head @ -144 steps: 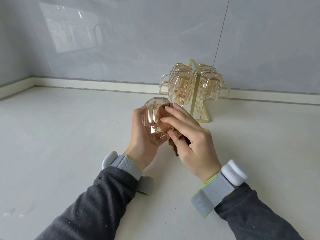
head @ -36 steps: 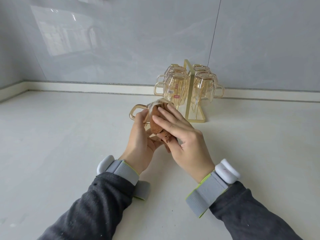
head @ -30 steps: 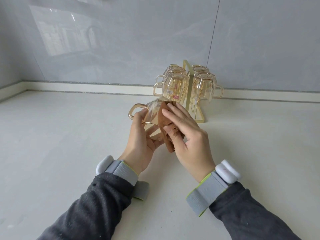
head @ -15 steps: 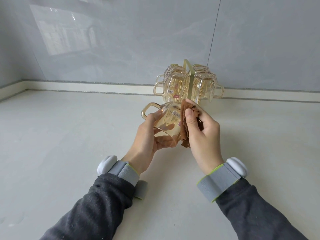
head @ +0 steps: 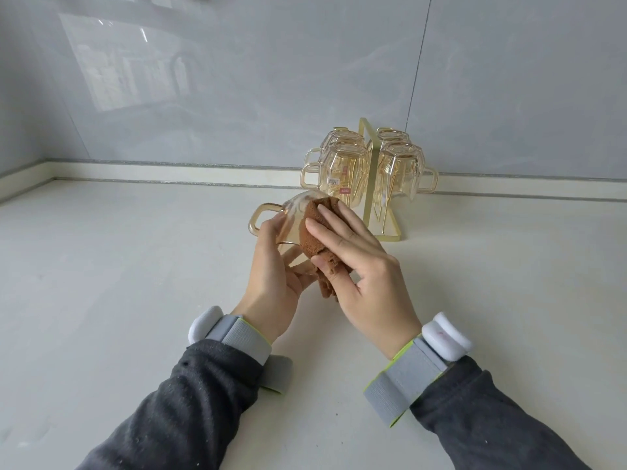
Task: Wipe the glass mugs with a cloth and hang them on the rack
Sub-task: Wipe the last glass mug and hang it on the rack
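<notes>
Item in hand: 1 amber faceted glass mug (head: 294, 212), tipped on its side above the white counter (head: 118, 283), just in front and to the left of the gold metal rack (head: 368, 171), not touching it; its looped handle (head: 257, 219) points left. Left hand (head: 271, 269): curled round the mug, thumb on the near wall beside the handle, fingers showing through the glass underneath. Right hand (head: 366, 266): fingers (head: 334, 222) laid nearly straight and close together, pressing a brown terry cloth (head: 314, 234) flat against the mug's right side; thumb against the cloth's lower fold, whose bunched end hangs down between the 2 palms. Rack: upright by the grey glossy wall (head: 305, 79), carrying 4 matching mugs (head: 344, 171) hung mouth down, 2 on each side of the post. Each wrist bears a grey wristband (head: 242, 335) with a white module
</notes>
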